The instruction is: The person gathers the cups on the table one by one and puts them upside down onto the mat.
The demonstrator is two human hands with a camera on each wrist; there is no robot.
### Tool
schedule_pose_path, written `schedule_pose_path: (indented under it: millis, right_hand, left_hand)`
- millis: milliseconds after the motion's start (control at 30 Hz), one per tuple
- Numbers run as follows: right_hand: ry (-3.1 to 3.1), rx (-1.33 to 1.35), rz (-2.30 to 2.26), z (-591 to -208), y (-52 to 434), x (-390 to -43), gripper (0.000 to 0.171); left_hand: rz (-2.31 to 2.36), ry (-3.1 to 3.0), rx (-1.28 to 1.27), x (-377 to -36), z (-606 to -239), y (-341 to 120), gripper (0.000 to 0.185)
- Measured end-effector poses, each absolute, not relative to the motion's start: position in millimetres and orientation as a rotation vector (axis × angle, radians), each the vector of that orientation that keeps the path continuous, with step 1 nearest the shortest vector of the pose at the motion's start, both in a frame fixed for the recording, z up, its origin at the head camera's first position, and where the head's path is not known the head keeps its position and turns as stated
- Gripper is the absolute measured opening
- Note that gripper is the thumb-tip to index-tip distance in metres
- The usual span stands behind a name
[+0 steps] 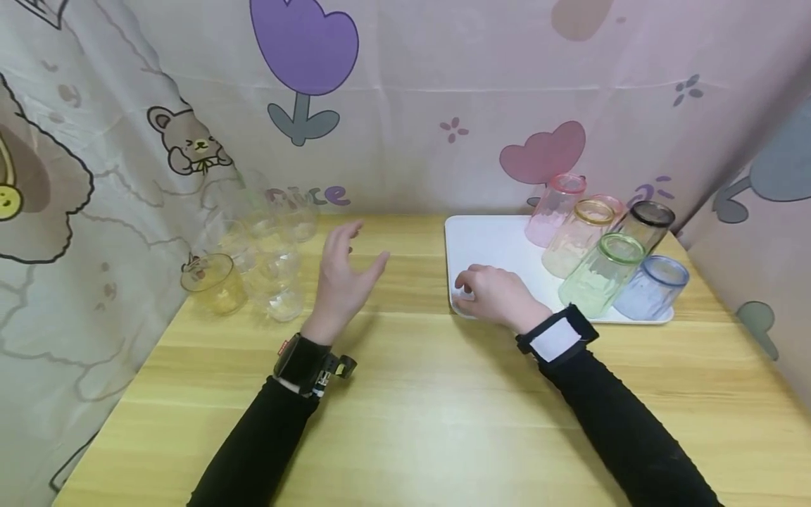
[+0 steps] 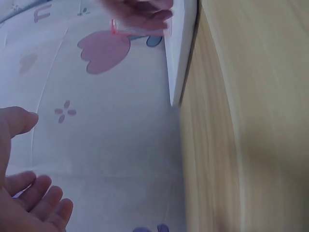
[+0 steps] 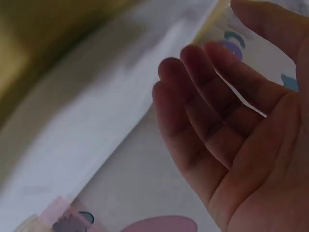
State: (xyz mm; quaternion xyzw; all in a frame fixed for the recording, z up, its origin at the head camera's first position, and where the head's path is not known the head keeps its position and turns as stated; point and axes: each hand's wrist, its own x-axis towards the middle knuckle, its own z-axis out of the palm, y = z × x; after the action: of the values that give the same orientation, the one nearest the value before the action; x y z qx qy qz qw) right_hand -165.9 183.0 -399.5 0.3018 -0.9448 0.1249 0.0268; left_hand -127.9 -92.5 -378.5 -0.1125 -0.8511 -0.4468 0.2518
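My left hand [image 1: 345,278] is raised over the table with thumb and fingers spread, holding nothing. Just left of it stand several clear glasses [image 1: 283,292], some of them hard to make out, and a yellow glass [image 1: 218,285]. Over the left part of a white tray [image 1: 491,239] hovers my right hand [image 1: 497,296]. Its fingers [image 3: 198,116] bend loosely around nothing in the right wrist view. On the tray's right side are a pink glass [image 1: 550,215], a green glass [image 1: 598,278], a blue glass [image 1: 650,289], a dark-rimmed glass [image 1: 646,224] and an amber-rimmed glass [image 1: 573,243].
Another pink-rimmed glass [image 1: 610,204] is partly hidden among the coloured ones. A wooden table [image 1: 405,408] carries everything. Printed curtains [image 1: 405,155] hang along its back and both sides.
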Motion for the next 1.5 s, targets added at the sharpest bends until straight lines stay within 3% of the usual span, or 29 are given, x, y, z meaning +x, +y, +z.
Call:
schedule_pose_path:
  millis: [200, 733, 1033, 1333, 1500]
  right_hand:
    - [-2.938, 0.992, 0.379, -406.5, 180.3, -165.2, 0.007]
    - [-2.93, 1.097, 0.306, -407.4, 179.0, -165.0, 0.021]
    - [-2.933, 1.099, 0.307, -407.1, 178.4, -164.2, 0.021]
    - [-2.954, 1.096, 0.309, -406.5, 176.5, -163.0, 0.019]
    - [-2.942, 1.102, 0.32, -407.5, 175.5, -162.4, 0.02]
  left_hand:
    - [-1.224, -2.344, -0.148, -114.4, -376.3, -110.9, 0.088]
    - [-1.186, -1.913, 0.372, -83.3, -400.0, -153.7, 0.119]
    - [-1.402, -1.877, 0.667, -82.5, -409.1, -165.1, 0.111]
    - [-1.607, -1.918, 0.793, -83.9, -419.3, -172.6, 0.12]
    - [-1.656, -1.907, 0.796, -84.9, -423.2, -174.6, 0.114]
